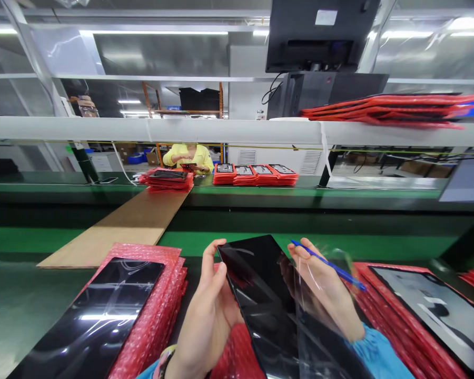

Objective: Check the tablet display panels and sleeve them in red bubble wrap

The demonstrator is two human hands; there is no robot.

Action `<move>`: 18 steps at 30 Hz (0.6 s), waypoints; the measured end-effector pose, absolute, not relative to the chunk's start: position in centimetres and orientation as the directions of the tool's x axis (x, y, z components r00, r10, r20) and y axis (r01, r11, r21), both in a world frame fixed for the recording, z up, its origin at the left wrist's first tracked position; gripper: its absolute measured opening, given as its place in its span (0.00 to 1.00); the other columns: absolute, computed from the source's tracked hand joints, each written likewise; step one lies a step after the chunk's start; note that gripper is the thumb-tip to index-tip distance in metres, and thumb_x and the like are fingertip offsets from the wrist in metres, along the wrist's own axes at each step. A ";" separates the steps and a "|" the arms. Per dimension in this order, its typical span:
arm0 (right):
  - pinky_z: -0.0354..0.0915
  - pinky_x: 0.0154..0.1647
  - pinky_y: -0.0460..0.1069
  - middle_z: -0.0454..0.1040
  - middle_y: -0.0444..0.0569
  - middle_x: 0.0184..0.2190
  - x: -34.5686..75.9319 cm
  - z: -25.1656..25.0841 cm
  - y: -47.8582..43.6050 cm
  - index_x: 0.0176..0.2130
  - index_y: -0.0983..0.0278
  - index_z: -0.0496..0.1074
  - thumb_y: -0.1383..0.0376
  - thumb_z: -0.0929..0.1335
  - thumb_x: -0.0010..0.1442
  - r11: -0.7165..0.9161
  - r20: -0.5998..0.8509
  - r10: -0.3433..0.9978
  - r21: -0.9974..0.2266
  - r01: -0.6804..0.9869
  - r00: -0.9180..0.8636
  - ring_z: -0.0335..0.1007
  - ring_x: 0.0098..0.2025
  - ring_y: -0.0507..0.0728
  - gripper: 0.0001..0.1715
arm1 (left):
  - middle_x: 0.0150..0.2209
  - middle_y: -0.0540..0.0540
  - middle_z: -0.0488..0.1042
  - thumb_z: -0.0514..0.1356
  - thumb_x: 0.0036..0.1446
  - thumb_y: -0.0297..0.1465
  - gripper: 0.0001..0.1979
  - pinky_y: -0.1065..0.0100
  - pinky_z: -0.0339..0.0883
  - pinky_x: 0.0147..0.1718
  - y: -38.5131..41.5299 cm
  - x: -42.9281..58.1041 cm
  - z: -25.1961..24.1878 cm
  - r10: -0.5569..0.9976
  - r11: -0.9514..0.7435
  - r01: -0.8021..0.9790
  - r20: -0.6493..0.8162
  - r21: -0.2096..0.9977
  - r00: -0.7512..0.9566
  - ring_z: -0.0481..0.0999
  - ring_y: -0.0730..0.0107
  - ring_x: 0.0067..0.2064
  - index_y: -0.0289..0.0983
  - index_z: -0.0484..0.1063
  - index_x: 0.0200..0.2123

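A black glossy panel (pixel 256 300) is tilted up in front of me, its left edge gripped between the thumb and fingers of my left hand (pixel 211 310). Clear film (pixel 319 316) hangs over the panel's right part. Behind that film, my right hand (pixel 324 284) has its fingers closed around a blue pen (pixel 334 267); whether it also pinches the film is unclear. On the left, another black panel (pixel 106 310) lies on a stack of red bubble-wrap sleeves (pixel 161 310). At the right, a panel with a grey back (pixel 438 310) rests on more red sleeves (pixel 403 337).
A brown board (pixel 130 226) slopes toward the far ledge, where a red stack (pixel 168 179) and several panels on red sleeves (pixel 256 176) sit. A person in yellow (pixel 189 156) works beyond. Above are a shelf (pixel 221 130), red sleeves (pixel 387 109) and a monitor (pixel 319 37).
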State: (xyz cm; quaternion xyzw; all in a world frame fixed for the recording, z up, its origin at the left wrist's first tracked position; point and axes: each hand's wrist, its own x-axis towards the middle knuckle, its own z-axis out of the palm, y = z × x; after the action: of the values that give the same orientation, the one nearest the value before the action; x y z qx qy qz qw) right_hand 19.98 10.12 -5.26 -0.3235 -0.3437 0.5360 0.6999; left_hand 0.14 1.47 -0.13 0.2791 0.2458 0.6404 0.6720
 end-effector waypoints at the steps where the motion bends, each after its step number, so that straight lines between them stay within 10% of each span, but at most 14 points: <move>1: 0.69 0.37 0.49 0.79 0.41 0.28 20.0 -5.3 10.2 0.36 0.59 0.72 0.63 0.78 0.37 0.194 0.109 0.977 -0.810 -0.554 0.183 0.75 0.37 0.55 0.23 | 0.42 0.52 0.75 0.54 0.62 0.32 0.17 0.65 0.71 0.42 1.5 0.1 -0.2 0.998 0.026 -0.719 0.027 0.694 0.063 0.77 0.71 0.40 0.51 0.58 0.53; 18: 0.67 0.48 0.48 0.66 0.32 0.17 19.8 -4.1 10.1 0.28 0.59 0.67 0.72 0.75 0.30 0.056 -0.041 0.993 -0.669 -0.741 0.113 0.72 0.30 0.50 0.22 | 0.46 0.52 0.76 0.55 0.60 0.31 0.19 0.65 0.67 0.49 2.8 -0.3 -1.0 1.000 0.027 -0.747 -0.015 0.665 0.023 0.76 0.68 0.47 0.52 0.62 0.54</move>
State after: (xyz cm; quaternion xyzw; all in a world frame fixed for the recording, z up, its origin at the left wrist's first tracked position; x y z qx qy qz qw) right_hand 19.76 10.06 -4.08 -0.2806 -0.2246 0.6270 0.6912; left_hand -0.26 2.84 -1.02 0.2496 0.2535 0.6512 0.6704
